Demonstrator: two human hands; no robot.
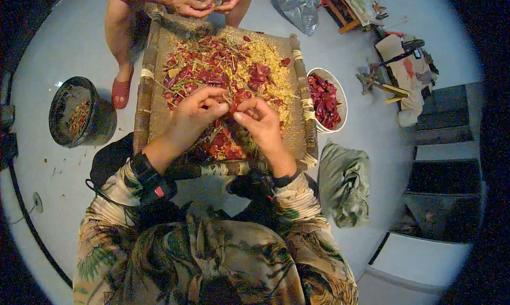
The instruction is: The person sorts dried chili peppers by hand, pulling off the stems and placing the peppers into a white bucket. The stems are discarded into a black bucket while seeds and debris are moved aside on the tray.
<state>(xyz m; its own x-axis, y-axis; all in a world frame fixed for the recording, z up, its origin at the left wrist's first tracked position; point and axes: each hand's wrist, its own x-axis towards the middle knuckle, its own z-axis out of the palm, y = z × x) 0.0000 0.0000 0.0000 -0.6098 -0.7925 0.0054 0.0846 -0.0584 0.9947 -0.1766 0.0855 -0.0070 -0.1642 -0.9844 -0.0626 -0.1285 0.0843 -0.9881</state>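
Pinching a red pod [234, 107] between them, the left hand [190, 116] and right hand [264, 128] meet over the near half of a shallow woven tray [144, 95]. Both grips are narrow, thumb against fingers, with the pod at the fingertips (whether it is already torn, I cannot tell). The step in hand looks like close fingertip work on this one pod, a parting or picking at it. A next move from this hold calls for a light, steady pinch on each side, since so thin and dry-looking a skin could crack or slip.

Under and beyond the hands lie more red pods [258, 75], mixed with stems [186, 86] and yellow seeds [273, 55], the seeds thickest toward the far right. Just beside the tray's right edge stands a white bucket [345, 99] holding red pieces [324, 104]; on the floor to the left is a black bucket [106, 120] with reddish bits inside. A crumpled green bag [346, 185] lies near the tray's lower right corner. Across the tray, a co-worker's hands [192, 6] come together over something small (too small to make out surely).
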